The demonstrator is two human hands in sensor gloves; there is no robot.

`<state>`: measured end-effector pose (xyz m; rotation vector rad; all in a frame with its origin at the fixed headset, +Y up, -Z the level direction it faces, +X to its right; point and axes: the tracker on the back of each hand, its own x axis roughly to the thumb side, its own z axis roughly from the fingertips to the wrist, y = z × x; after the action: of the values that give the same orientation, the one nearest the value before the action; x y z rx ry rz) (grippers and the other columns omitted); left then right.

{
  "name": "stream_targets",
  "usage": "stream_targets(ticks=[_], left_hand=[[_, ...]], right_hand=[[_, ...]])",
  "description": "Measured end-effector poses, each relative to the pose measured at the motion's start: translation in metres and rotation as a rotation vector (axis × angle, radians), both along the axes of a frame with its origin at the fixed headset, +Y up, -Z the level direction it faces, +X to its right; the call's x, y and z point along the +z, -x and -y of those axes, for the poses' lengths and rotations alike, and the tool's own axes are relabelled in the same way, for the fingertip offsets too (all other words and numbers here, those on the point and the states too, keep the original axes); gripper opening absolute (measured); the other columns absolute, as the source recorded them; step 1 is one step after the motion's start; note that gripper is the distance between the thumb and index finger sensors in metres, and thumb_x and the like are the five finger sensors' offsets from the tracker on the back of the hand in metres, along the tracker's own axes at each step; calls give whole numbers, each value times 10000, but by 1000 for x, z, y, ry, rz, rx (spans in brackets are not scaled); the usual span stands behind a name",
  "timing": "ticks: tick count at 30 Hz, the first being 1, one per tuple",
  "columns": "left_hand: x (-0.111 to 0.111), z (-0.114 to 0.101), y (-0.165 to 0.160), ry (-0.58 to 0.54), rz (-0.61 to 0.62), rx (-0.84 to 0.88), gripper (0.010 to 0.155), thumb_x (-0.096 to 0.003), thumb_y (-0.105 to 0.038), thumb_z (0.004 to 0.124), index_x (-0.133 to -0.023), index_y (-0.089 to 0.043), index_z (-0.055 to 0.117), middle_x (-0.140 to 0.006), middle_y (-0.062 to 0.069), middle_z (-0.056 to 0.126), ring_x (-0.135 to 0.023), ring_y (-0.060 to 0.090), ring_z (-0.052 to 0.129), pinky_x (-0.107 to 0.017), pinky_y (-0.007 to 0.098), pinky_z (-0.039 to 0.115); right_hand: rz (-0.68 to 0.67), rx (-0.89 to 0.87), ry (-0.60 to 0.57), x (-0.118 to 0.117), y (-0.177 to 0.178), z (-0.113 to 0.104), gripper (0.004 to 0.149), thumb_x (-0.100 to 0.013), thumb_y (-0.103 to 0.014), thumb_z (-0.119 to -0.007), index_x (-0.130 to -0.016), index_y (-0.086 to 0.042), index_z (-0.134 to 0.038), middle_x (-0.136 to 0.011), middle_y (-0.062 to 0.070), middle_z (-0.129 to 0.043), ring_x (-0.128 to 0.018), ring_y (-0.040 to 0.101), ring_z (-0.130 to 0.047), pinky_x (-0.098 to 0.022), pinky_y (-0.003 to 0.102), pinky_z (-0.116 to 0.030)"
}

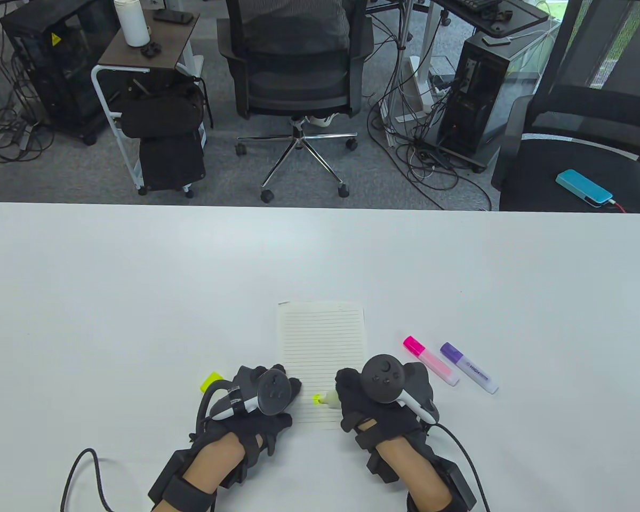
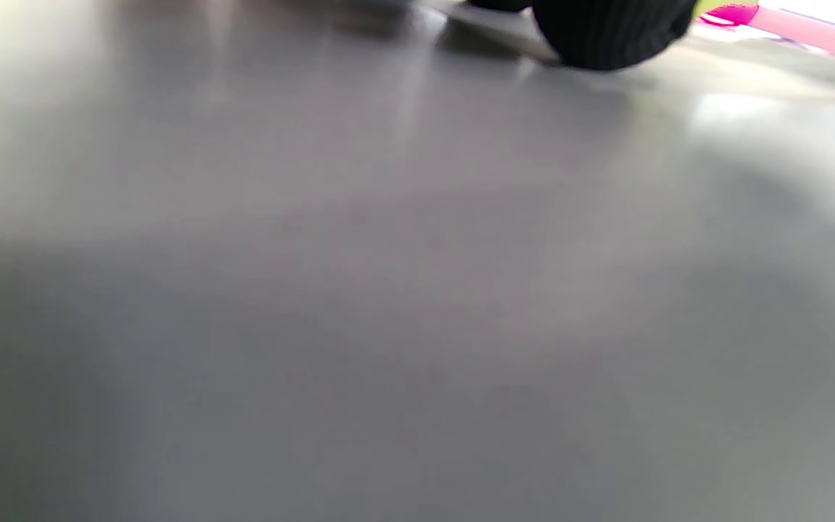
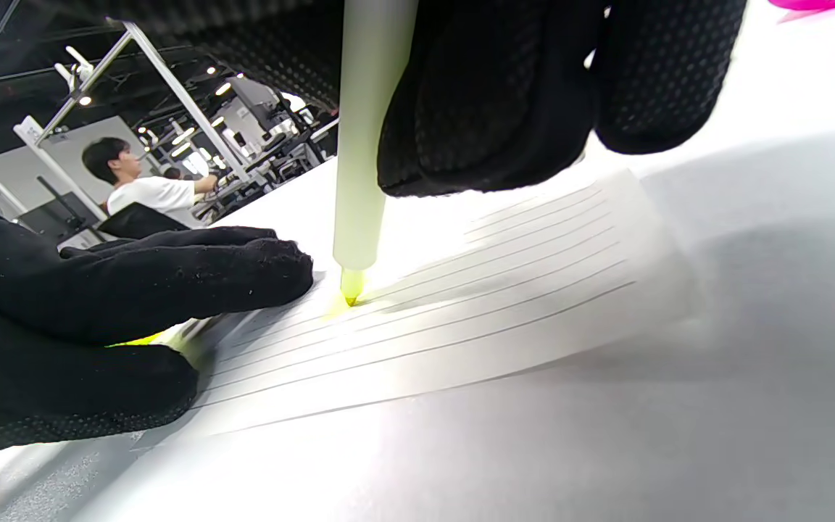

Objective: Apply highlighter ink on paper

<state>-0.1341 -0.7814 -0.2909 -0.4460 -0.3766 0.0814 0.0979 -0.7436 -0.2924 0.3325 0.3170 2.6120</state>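
Note:
A lined sheet of paper (image 1: 322,341) lies on the white table (image 1: 138,298). My right hand (image 1: 376,397) grips an uncapped yellow highlighter (image 1: 328,397); its tip (image 3: 350,297) touches the paper's lower left part, with a small yellow mark there. My left hand (image 1: 264,397) rests flat on the paper's left edge, fingers (image 3: 171,279) extended beside the tip. The yellow cap (image 1: 210,381) lies on the table left of my left hand. The left wrist view is blurred and shows mostly table, with a dark fingertip (image 2: 609,32).
A pink highlighter (image 1: 431,360) and a purple highlighter (image 1: 468,368) lie capped to the right of the paper, close to my right hand. The pink one also shows in the left wrist view (image 2: 787,22). Office chairs and computer towers stand beyond the table's far edge.

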Motion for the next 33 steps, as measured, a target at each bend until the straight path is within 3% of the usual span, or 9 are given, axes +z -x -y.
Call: stream_targets(ticks=[4,10,15,21,26,33], left_hand=[[0,0,0,0,0,0,701,-456,-518,673,-1076,-396,368,-1158,-13,245,-1073,349,320,-736,652,341],[0,0,0,1,0,1,701,-456,-518,673,-1076,-397,368,-1158,-11,244,-1073,349,320,-737,651,340],[0,0,0,1,0,1,700,-456,-518,673,-1076,-397,369,-1158,-13,244,-1073,347,320,-737,651,340],[0,0,0,1,0,1,702,-456,-519,673,-1076,-397,368,-1158,-12,242,-1073,347,320,-737,651,341],[0,0,0,1,0,1,702,-456,-519,673,-1076,-398,368,-1158,-15,244,-1073,347,321,-737,651,342],[0,0,0,1,0,1,701,-457,-518,673,-1076,-398,366,-1157,-15,243,-1073,346,318,-737,650,342]], right_hand=[[23,-4,-55,0,1,3,397,-638,-339,-703,-984,-144,-727,-735,148,-917,-483,310,-936,-554,582,-733],[3,1,12,0,-1,0,392,-631,-333,-715,-964,-129,-748,-707,150,-932,-458,307,-942,-544,579,-743],[34,1,-61,-1,0,4,397,-639,-338,-702,-985,-145,-726,-737,150,-916,-485,310,-935,-556,581,-733],[18,6,-1,-1,-3,0,392,-630,-332,-716,-964,-128,-750,-708,151,-932,-459,308,-942,-543,581,-743],[37,6,-60,-1,-1,3,394,-638,-336,-703,-981,-145,-730,-739,151,-916,-488,313,-935,-557,583,-731],[27,10,-6,-1,-3,1,390,-630,-330,-716,-959,-124,-754,-705,152,-933,-457,310,-943,-543,582,-743]])
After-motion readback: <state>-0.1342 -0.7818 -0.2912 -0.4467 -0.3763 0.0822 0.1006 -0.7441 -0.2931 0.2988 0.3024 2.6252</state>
